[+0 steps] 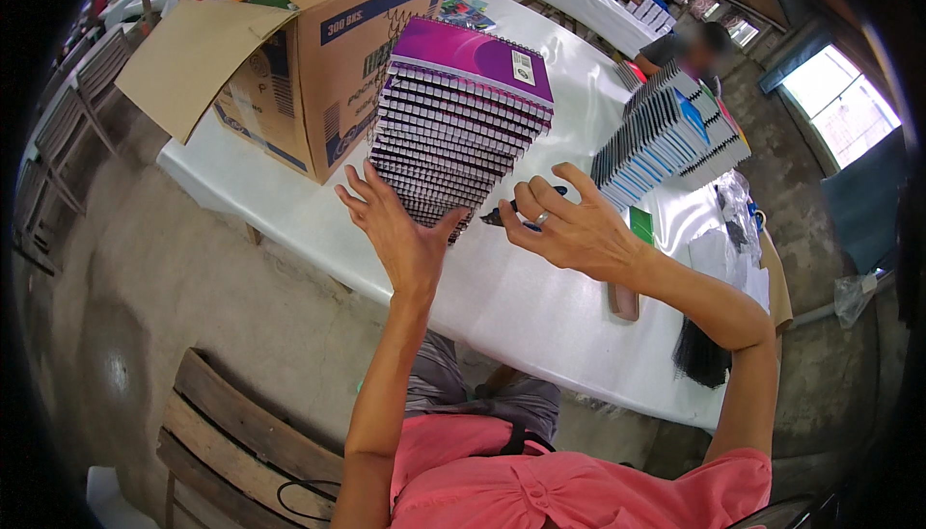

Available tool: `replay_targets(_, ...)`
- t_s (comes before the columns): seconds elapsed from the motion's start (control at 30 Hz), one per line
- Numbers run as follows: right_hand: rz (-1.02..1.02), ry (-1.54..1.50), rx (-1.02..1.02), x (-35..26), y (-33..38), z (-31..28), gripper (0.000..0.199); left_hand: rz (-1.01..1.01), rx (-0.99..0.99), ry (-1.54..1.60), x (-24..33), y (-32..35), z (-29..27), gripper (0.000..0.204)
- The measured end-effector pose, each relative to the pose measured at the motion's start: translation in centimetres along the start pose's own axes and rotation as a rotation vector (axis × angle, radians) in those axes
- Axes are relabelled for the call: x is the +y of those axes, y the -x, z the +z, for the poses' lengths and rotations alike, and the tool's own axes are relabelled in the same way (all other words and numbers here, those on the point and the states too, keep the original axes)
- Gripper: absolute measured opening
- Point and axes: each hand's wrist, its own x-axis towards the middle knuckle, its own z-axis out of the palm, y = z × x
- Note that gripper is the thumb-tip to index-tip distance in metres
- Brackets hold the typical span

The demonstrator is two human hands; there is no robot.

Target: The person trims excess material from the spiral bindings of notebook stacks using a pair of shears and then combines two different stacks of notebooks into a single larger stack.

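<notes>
While my left hand (400, 230) hovered open, fingers spread, its tips met the near face of the tall spiral-notebook stack (458, 124) on the white table (540, 307). Stack stood just ahead, leaning away. Right hand (574, 230), open and empty, hung farther off, above a dark pen (521, 209).

A tall stack of spiral notebooks (461, 124) — purple cover on top — stands leaning slightly, it seems, on the white table (540, 298).

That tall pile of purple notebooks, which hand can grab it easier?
Probably the left hand: its open fingers are right at the near side of the pile of purple notebooks. The right hand hovers beside it, above a dark pen.
</notes>
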Motion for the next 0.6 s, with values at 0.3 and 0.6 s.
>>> replay_targets(0.3, -0.192, 0.132, 0.075, 1.0, 0.4, 2.3, 0.024, -0.013, 0.003, -0.027, 0.8, -0.2, 0.0, 0.136)
replay_targets(0.6, -0.126, 0.063, 0.029, -0.4, -0.3, 2.1, 0.015, 0.01, -0.007, -0.03, 0.7, 0.0, 0.2, 0.134)
